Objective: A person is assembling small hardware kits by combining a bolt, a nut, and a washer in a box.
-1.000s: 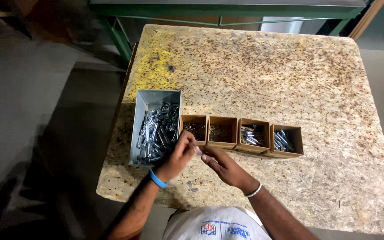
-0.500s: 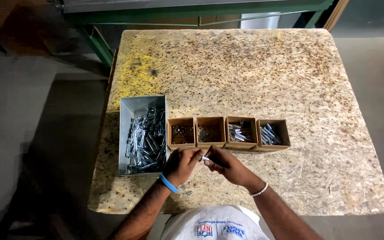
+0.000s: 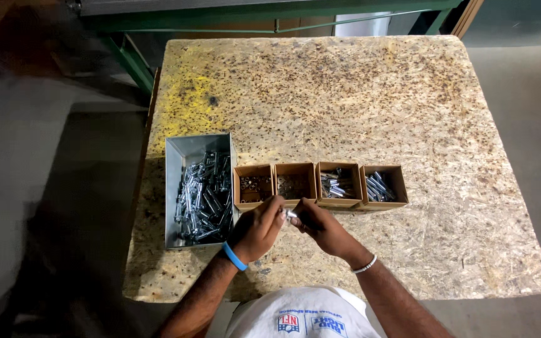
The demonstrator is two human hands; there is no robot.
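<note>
- The counter [image 3: 345, 94] is a big board made of pressed wood chips. It has a yellow stain near its far left corner.
- A grey metal tray [image 3: 176, 188] sits on the left part of the counter. It is full of shiny metal bolts [image 3: 205, 200] lying in a heap.
- Four small brown cardboard boxes stand in a row just right of the tray, side by side and touching.
- The first box [image 3: 255, 186] is next to the tray and holds small dark bits, too small to tell apart.
- The second box [image 3: 294, 183] holds small round bits, also too small to tell apart.
- The third box [image 3: 338, 184] holds short silver bolts.
- The fourth box [image 3: 382, 186] is at the right end and holds more short silver bolts.
- The left hand [image 3: 257, 230] is just in front of the first two boxes. It has a blue band on the wrist. Its fingers are curled in and pinch one end of a small silver metal piece [image 3: 290, 215].
- The right hand [image 3: 324, 229] is just beside the left hand, in front of the second and third boxes. It has a silver bracelet on the wrist. Its fingers are also curled in and pinch the other end of the same piece.
- The small silver metal piece is held between the fingertips of both hands, just above the counter and close to the front edge of the second box. It is too small to see just what kind of piece it is.
</note>
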